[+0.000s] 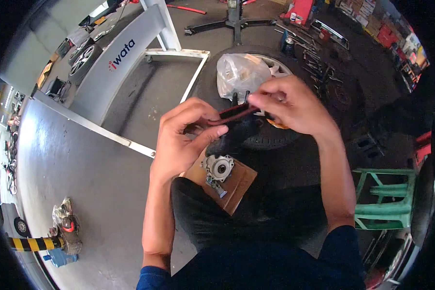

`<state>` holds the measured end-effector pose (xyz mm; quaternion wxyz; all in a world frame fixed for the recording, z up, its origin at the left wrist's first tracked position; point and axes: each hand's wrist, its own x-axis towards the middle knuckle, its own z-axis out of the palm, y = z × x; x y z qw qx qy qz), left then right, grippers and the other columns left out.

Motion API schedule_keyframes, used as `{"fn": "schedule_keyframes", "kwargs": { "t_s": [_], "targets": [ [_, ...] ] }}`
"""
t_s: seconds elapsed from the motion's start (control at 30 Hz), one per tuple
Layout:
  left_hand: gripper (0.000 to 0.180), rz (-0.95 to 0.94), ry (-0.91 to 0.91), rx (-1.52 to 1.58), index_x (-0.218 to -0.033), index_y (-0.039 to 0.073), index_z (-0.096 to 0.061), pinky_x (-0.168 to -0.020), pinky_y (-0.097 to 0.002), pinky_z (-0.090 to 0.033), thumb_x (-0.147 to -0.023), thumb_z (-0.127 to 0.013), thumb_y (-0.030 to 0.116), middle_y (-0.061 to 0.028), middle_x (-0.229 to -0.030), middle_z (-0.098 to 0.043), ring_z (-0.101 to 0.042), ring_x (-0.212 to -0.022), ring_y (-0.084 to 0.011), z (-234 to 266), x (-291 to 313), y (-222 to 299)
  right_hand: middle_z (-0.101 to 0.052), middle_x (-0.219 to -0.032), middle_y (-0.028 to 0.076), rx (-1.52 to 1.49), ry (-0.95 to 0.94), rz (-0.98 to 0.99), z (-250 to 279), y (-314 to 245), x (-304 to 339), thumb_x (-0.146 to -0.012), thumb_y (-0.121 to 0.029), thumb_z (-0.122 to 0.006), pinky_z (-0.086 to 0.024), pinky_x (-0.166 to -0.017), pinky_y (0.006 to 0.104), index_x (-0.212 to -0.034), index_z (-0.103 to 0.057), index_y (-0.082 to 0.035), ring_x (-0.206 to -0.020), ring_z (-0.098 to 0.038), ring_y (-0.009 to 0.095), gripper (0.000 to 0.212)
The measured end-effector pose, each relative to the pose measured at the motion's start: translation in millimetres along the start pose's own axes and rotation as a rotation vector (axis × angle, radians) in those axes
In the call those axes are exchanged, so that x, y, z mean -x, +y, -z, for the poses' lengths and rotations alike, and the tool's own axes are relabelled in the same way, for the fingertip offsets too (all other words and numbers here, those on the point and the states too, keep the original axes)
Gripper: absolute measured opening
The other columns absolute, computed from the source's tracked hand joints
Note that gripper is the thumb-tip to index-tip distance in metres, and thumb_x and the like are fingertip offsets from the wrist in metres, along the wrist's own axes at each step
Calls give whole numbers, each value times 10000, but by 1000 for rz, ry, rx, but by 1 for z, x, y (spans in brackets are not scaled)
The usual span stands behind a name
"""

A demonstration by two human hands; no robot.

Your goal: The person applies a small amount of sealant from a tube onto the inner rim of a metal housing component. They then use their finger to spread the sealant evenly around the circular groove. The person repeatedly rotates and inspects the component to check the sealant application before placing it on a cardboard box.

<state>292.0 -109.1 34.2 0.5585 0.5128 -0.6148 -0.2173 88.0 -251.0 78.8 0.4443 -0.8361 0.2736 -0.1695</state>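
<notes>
Both my hands stretch a dark red edge of what looks like a black work glove (pixel 239 133). Its black body hangs below the edge, over my knees. My left hand (pixel 186 135) pinches the near left end between thumb and curled fingers. At the far right end, my right hand (pixel 292 104) grips with thumb and fingertips. Below the glove, a round metal pump-like part (pixel 220 168) with a dark central hole rests on a piece of brown cardboard (pixel 240 183), a small metal fitting (pixel 220 191) beside it.
Ahead lies a large tyre (pixel 270 141) with a clear plastic bag (pixel 241 72) on it. Tools (pixel 319 63) are spread on the floor beyond, to the right. A green plastic stool (pixel 386 208) stands at my right. A white metal frame (pixel 101 130) stands at the left.
</notes>
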Motion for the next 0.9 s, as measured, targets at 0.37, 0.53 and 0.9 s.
{"fn": "schedule_keyframes", "kwargs": {
  "t_s": [0.37,0.53,0.9],
  "targets": [
    [214,-291,109,-384,-928,-16,-677,-808,-382,-531,-724,-714,-68,-169,-1061,-618,-638,-958,-299,-19,59,12,-663,-830,58,-701,135,-115,-129,37,10,-764,77,-735,-540,-646,260,-1039,-599,18,-744,-651,109,312],
    [273,-261,411,-524,-1021,-19,-605,-811,-398,-517,-771,-610,-130,-190,-1033,-631,-635,-944,-336,-73,107,-49,-654,-932,60,-757,366,-118,-168,52,18,-803,90,-696,-534,-704,239,-1062,-591,2,-821,-651,106,293],
    [152,371,-273,-501,-1036,-47,-526,-702,-567,-509,-907,-496,28,-318,-887,-640,-634,-840,-494,-58,130,-74,-623,-951,17,-769,260,-227,-200,88,13,-863,79,-646,-503,-834,269,-1032,-607,-43,-889,-601,105,212]
  ]
}}
